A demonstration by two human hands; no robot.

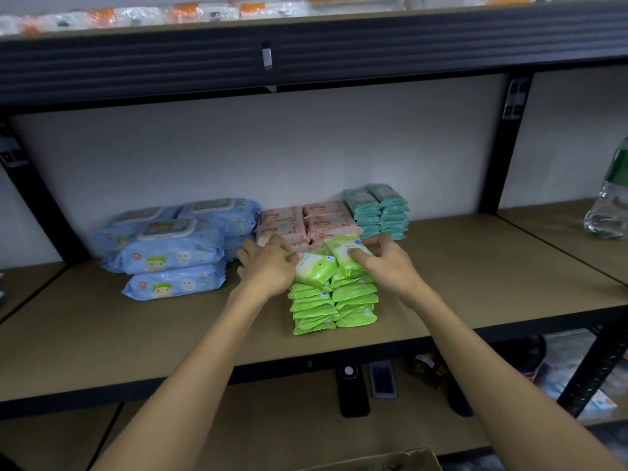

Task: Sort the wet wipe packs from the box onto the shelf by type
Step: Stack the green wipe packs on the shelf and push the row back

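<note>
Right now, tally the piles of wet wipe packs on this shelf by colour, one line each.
Pale blue large lidded wipe packs: 1 pile
Pink small wipe packs: 1 pile
Teal small wipe packs: 1 pile
Lime green small wipe packs: 1 pile
Total: 4 piles

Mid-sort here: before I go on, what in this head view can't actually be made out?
- Box: cut off by the bottom edge; contents unseen.
- Pink packs: front ones hidden behind the left hand and the green packs.
- Printing on the green packs: too small to read.
- Top-shelf packs: blurred, cropped by the top edge.
- Clear bottle: cut off by the right edge.
- Right hand: its fingertips hide part of the top green pack.
</note>
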